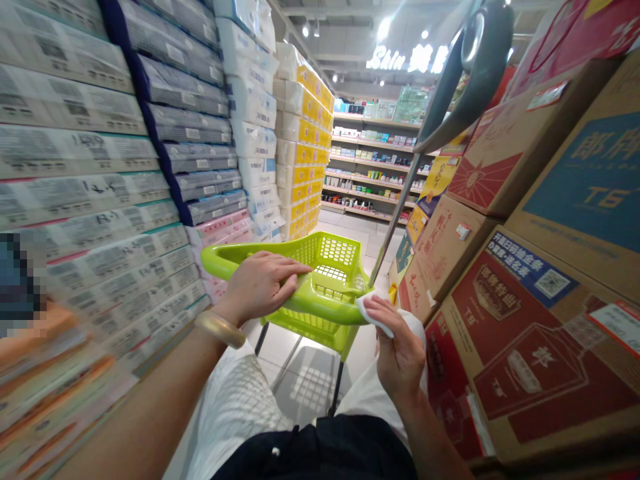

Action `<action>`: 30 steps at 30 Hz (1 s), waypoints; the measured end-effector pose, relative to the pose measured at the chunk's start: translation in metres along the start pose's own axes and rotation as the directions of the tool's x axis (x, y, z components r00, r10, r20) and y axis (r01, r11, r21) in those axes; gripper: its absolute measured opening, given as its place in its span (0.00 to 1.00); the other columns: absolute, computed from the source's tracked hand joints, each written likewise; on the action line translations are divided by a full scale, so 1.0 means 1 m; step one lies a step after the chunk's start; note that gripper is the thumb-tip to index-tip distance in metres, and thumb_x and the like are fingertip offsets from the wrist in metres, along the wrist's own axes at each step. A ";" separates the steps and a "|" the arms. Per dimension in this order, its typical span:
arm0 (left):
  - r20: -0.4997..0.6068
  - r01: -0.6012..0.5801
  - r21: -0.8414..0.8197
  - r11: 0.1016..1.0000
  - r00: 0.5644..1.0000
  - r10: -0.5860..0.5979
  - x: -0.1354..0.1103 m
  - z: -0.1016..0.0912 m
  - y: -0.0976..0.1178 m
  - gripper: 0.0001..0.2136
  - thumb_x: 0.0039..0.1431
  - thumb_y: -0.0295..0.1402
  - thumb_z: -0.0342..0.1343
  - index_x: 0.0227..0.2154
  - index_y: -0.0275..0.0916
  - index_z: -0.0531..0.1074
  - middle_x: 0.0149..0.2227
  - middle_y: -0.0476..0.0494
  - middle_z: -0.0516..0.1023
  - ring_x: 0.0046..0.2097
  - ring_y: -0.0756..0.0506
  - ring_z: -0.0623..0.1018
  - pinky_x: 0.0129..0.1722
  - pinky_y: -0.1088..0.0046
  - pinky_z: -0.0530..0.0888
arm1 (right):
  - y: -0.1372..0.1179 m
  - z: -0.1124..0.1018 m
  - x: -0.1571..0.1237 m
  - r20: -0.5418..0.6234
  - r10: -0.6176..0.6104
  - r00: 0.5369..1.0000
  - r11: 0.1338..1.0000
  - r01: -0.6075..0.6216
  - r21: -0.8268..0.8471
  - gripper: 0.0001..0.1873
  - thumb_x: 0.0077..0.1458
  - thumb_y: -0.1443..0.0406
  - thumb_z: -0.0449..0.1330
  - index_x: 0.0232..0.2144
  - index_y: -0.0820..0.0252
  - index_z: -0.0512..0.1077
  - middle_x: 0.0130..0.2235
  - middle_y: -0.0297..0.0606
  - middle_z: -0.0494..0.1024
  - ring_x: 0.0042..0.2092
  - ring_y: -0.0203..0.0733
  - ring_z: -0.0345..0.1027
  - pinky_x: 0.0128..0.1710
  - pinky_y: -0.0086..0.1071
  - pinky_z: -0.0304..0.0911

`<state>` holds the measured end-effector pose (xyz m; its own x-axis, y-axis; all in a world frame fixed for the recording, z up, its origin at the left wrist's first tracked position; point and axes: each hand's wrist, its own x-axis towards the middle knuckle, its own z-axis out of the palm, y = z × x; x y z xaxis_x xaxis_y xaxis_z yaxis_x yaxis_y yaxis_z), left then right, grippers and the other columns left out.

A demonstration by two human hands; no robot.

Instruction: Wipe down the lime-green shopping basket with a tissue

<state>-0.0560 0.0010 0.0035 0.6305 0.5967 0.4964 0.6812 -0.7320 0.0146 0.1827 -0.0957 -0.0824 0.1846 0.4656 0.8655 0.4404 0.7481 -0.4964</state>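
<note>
A lime-green plastic shopping basket (334, 257) on a wheeled frame stands in the aisle in front of me. My left hand (263, 283) lies flat on its near rim, fingers stretched out and together, a gold bangle (220, 329) on the wrist. My right hand (397, 347) is closed round a white tissue or cloth (369, 309), which touches the basket's right near corner. The basket looks empty inside.
Stacked tissue packs (190, 120) wall the left side. Cardboard liquor cartons (530, 293) are piled on the right. A grey cart handle (470, 73) rises at the upper right. Far shelves (375, 167) close the aisle's end; tiled floor (350, 233) lies ahead.
</note>
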 end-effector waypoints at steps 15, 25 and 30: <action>0.012 0.001 0.001 1.000 1.000 -0.001 0.000 -0.002 0.000 0.20 0.61 0.35 0.41 0.47 0.46 0.77 0.47 0.49 0.82 0.47 0.44 0.79 0.47 0.61 0.70 | 0.016 -0.005 0.012 -0.023 0.212 0.977 0.975 -0.211 0.064 0.10 0.62 0.66 0.57 0.42 0.54 0.78 0.45 0.39 0.82 0.50 0.46 0.76 0.53 0.44 0.70; 0.001 -0.011 -0.006 1.000 1.000 0.011 -0.001 -0.001 -0.004 0.19 0.62 0.36 0.42 0.47 0.47 0.76 0.47 0.49 0.82 0.47 0.44 0.79 0.47 0.62 0.69 | 0.006 -0.004 0.019 0.062 0.136 0.989 0.980 -0.144 0.135 0.10 0.62 0.67 0.57 0.40 0.53 0.78 0.42 0.36 0.83 0.48 0.43 0.76 0.54 0.42 0.69; 0.025 -0.020 -0.006 1.000 0.999 0.020 -0.001 -0.001 -0.005 0.19 0.62 0.36 0.41 0.47 0.46 0.76 0.47 0.50 0.81 0.48 0.45 0.78 0.47 0.62 0.70 | 0.014 0.000 0.012 -0.015 0.228 0.974 0.964 -0.223 0.146 0.09 0.62 0.65 0.57 0.41 0.53 0.78 0.45 0.37 0.82 0.51 0.44 0.75 0.57 0.44 0.66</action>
<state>-0.0603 0.0037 0.0045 0.6529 0.5900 0.4749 0.6664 -0.7455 0.0099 0.1913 -0.0797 -0.0790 0.2935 0.6166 0.7306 0.2551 0.6860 -0.6814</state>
